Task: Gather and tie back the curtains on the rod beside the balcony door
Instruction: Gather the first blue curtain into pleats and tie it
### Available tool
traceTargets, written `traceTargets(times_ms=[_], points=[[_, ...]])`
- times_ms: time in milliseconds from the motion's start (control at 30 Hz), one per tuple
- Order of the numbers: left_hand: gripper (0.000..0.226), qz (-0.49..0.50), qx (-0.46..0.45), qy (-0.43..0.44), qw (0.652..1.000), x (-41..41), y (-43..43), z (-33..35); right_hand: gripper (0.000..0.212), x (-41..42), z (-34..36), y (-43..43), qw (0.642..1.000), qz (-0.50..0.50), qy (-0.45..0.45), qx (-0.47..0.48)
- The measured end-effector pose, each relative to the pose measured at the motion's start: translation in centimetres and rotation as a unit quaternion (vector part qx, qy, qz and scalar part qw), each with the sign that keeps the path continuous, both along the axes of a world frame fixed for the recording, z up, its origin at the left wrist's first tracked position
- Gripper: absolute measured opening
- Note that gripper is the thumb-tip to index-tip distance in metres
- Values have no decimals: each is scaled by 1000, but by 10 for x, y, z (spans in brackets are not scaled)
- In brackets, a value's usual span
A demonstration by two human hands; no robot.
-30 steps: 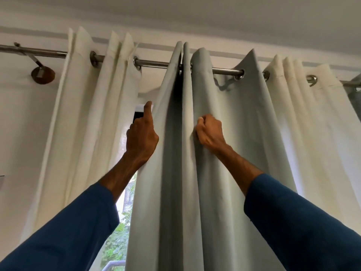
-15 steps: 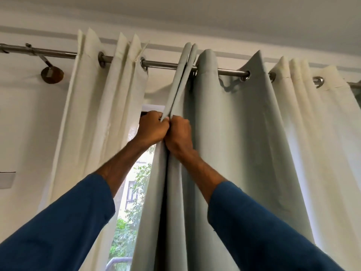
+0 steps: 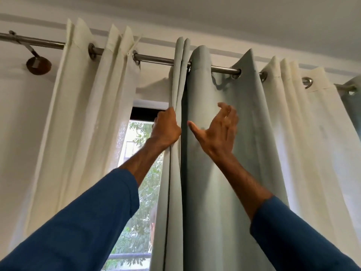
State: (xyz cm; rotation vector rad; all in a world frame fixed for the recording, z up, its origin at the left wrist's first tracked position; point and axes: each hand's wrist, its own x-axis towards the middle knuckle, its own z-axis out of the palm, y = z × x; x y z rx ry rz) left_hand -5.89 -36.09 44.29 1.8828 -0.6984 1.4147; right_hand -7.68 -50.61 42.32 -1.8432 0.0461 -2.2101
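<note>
Gripping the leading folds of the grey-green curtain point(image 3: 224, 153) in my left hand point(image 3: 166, 128), I have them pinched into a narrow bunch just below the rod point(image 3: 156, 60), fist closed tight on the cloth. My right hand point(image 3: 216, 132) is beside it, fingers spread wide and holding nothing, its palm turned toward the flat span of the same curtain further right. A cream curtain point(image 3: 93, 118) hangs to the left of my left hand, with a strip of window point(image 3: 136, 153) between; another cream curtain point(image 3: 316, 133) hangs beyond my right hand. The risk, as I judge it, is the bunch slipping: if my left grip eases while the right reaches for the next pleat, the gathered folds would fall open again. Pulling downward too hard could also snag the eyelets on the rod or strain its wall bracket point(image 3: 38, 64).
</note>
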Motion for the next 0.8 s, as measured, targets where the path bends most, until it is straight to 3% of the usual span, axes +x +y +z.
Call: traceTargets(times_ms=[67,100,233,433,567,733,800], points=[[41,-5,1,-17,1000,5,-6,-2,115,10,23,1,992,37,114,34],[42,-3,1,-21,1000,7,-5,-2,110,16,33,-2,987,47,152,40],[33,14,6,-29,999,19,12,2,38,21,55,-42,985,72,113,105],[40,-24,-3,-26,999,30,20,2,6,37,58,3,980,176,87,7],[31,-49,-28,-17,998,34,7,2,9,36,71,43,969,195,107,-105],[28,-97,-48,-1,994,31,-9,-6,9,43,47,28,963,162,141,-163],[30,-120,-63,7,991,28,-16,-8,21,42,27,17,953,146,157,-216]])
